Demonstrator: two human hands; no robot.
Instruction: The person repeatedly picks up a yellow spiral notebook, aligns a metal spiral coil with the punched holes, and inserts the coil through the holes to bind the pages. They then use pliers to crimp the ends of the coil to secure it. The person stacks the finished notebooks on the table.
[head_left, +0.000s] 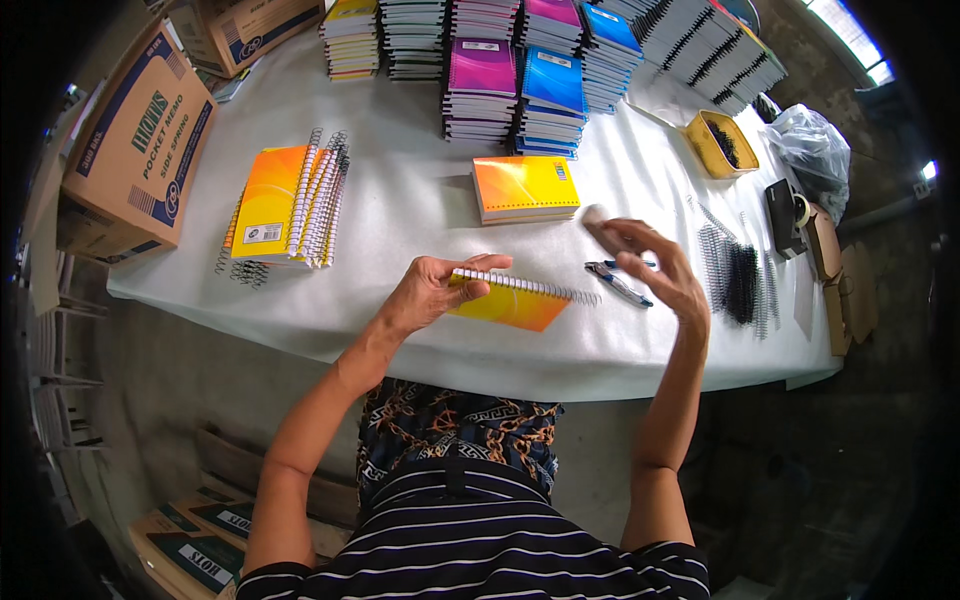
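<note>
My left hand point(432, 292) is closed on the upper left part of a small yellow and orange spiral notebook point(515, 305), thumb on the near face. A wire coil runs along its top edge, and the coil's loose end point(585, 298) sticks out past the right corner. My right hand point(660, 270) is raised to the right, apart from the notebook. Its fingertips are smeared by motion, so whether they hold anything is unclear. Beneath that hand, blue-handled pliers point(622, 284) lie on the table. Just beyond the notebook sits a stack of yellow and orange pads point(527, 190).
On the white-covered table point(400, 190), coiled yellow notebooks point(270, 215) lie left. Stacks of coloured notebooks point(482, 90) stand at the back. Loose black coils point(740, 275) and a yellow tub point(725, 145) are right; a cardboard box point(140, 140) stands far left.
</note>
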